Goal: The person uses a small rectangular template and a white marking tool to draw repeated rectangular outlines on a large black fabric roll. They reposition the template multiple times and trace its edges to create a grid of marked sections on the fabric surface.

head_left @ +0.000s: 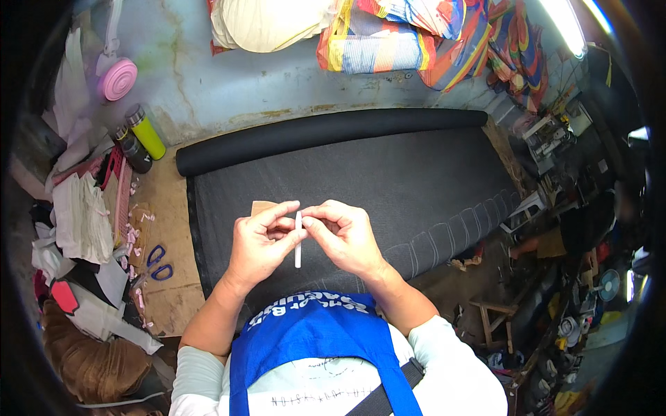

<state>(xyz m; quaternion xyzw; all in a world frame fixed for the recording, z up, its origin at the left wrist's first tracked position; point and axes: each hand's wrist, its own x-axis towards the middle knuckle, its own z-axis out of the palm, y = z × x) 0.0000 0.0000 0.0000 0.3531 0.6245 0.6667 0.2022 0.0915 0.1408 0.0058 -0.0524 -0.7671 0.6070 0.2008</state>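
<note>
A slim white pen-like stick [298, 251] stands nearly upright in the view, between my two hands and over the black fabric [333, 180]. My left hand [258, 246] pinches it from the left with thumb and fingers. From the right, the thumb and fingertips of my right hand [349, 239] close on its upper part. Whether it is a pen or a chalk stick, I cannot tell. Behind my left fingers shows the corner of a tan card piece [261, 206], mostly hidden. White traced outlines [444, 239] run in a row along the fabric's near right edge.
The fabric's roll [326, 132] lies along the wall side. Blue-handled scissors [159, 263] rest on the wooden table [173, 298] at left, near a pink basket [123, 194] and a green bottle [146, 132]. A wooden stool [494, 320] and sewing machine [551, 135] stand at right.
</note>
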